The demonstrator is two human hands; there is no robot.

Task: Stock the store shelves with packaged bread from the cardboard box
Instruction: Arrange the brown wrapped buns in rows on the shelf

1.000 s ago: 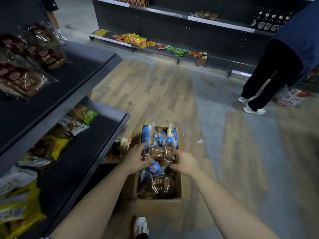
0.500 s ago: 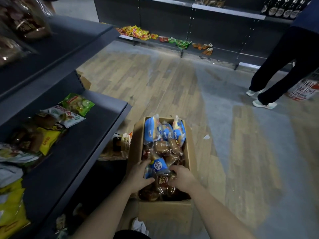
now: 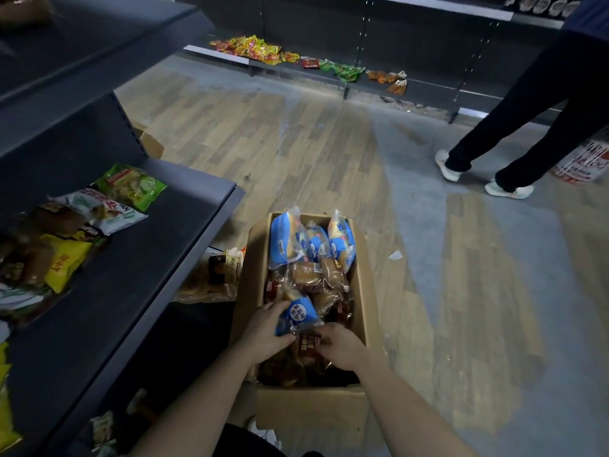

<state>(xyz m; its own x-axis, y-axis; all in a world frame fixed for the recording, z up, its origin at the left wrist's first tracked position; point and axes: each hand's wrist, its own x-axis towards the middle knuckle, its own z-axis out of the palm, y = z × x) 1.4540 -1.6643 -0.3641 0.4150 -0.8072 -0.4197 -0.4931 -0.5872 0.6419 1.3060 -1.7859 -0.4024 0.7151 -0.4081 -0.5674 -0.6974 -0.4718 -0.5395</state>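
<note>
Two packs are being picked from the box (image 3: 365,291) on the floor (image 3: 445,258): the left hand (image 3: 263,328) holds the blue pack (image 3: 298,316), the right hand (image 3: 341,345) grips the brown pack (image 3: 307,347), and next, I think, they need lifting to the shelf (image 3: 148,275).

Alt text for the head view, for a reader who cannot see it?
The left hand grips a blue-labelled bread pack in a cardboard box of packaged bread on the floor, the right hand at the pack's lower edge. A shelf with snack bags stands left; another person stands beyond.
</note>
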